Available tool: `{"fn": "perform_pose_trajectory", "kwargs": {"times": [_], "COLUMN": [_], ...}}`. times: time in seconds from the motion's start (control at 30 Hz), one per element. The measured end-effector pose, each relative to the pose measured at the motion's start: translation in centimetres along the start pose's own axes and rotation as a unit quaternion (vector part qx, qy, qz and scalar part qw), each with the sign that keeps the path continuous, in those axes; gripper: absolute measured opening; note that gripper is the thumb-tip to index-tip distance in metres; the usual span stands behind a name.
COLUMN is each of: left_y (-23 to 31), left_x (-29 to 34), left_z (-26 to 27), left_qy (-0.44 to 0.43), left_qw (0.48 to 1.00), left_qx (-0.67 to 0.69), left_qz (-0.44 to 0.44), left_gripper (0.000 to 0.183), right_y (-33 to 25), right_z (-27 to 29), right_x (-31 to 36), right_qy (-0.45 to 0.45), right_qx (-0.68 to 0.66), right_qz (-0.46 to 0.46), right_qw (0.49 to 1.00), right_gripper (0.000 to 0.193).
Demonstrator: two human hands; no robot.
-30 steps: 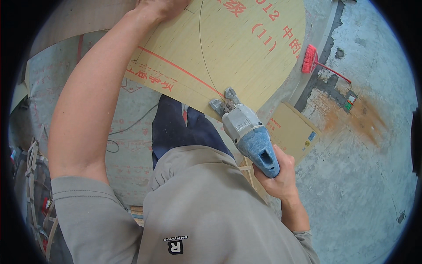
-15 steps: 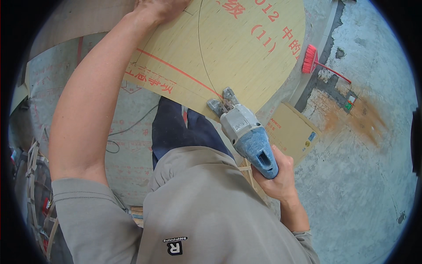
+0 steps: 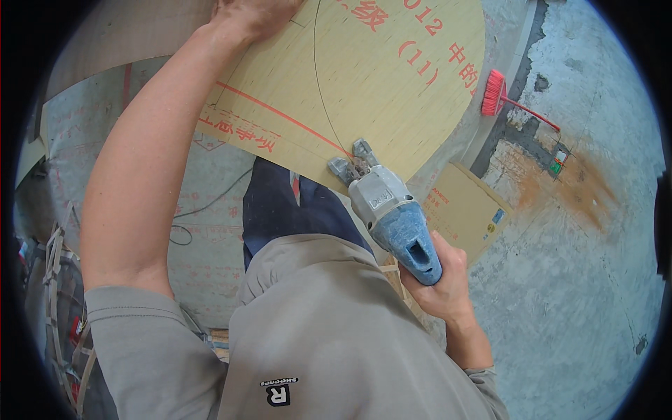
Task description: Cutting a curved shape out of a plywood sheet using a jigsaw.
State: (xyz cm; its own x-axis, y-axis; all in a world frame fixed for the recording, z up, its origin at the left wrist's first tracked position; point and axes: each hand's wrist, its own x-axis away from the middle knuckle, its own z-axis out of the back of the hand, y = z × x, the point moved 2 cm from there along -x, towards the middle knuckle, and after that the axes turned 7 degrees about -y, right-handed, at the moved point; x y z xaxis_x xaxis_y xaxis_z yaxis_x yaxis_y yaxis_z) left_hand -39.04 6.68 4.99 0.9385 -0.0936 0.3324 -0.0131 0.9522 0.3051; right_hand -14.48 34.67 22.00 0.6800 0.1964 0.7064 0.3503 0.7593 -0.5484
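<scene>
My right hand [image 3: 442, 276] is closed round the handle of a blue and grey jigsaw [image 3: 395, 217]. The jigsaw's metal foot sits at the near edge of a yellowish wooden board [image 3: 392, 91] with red print. A thin dark curved line on the board runs from the top down to the foot. The blade itself is hidden. At the top, my left hand [image 3: 255, 17] rests on the board's left part, its fingers cut off by the picture's edge or turned away, so their grip does not show.
A cardboard box [image 3: 462, 210] lies under the board's right side. On the concrete floor [image 3: 560, 301] are a red broom [image 3: 494, 93] and an orange-brown stain. A dark cable [image 3: 210, 203] curls at left, near a strapped bundle [image 3: 56, 301]. My legs [image 3: 287, 210] stand below the board.
The jigsaw's foot has shifted very slightly up and left along the board's edge. Both hands keep nearly the same place.
</scene>
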Motion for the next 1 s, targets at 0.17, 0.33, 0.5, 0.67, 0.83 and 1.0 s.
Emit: {"fn": "perform_pose_trajectory", "kwargs": {"times": [0.17, 0.33, 0.5, 0.67, 0.83, 1.0], "left_y": [0.0, 0.7, 1.4, 0.9, 1.0, 1.2], "left_x": [0.2, 0.4, -1.0, -1.9, -2.0, -2.1], "left_z": [0.2, 1.2, 1.9, 1.6, 1.5, 1.7], "left_qy": [-0.023, -0.028, -0.033, -0.020, -0.013, -0.010], "left_qw": [1.000, 1.000, 0.999, 1.000, 1.000, 1.000], "left_qx": [0.013, 0.006, -0.001, -0.003, 0.004, 0.002], "left_qz": [0.004, 0.008, 0.007, 0.000, 0.000, 0.000], "left_gripper": [0.063, 0.063, 0.061, 0.060, 0.060, 0.061], "right_y": [-0.1, -0.1, 0.1, 0.4, 0.7, 0.2], "right_z": [0.0, -0.2, -0.1, -0.4, -0.1, -0.2], "right_x": [0.1, -0.1, 0.0, -0.1, 0.1, -0.1], "right_qy": [0.000, 0.005, 0.000, -0.004, -0.008, 0.002], "right_qx": [0.000, 0.001, 0.018, 0.018, 0.022, 0.014], "right_qz": [0.001, 0.004, 0.008, 0.001, -0.002, 0.009], "right_qw": [1.000, 1.000, 1.000, 1.000, 1.000, 1.000], "right_gripper": [0.019, 0.020, 0.019, 0.019, 0.019, 0.019]}}
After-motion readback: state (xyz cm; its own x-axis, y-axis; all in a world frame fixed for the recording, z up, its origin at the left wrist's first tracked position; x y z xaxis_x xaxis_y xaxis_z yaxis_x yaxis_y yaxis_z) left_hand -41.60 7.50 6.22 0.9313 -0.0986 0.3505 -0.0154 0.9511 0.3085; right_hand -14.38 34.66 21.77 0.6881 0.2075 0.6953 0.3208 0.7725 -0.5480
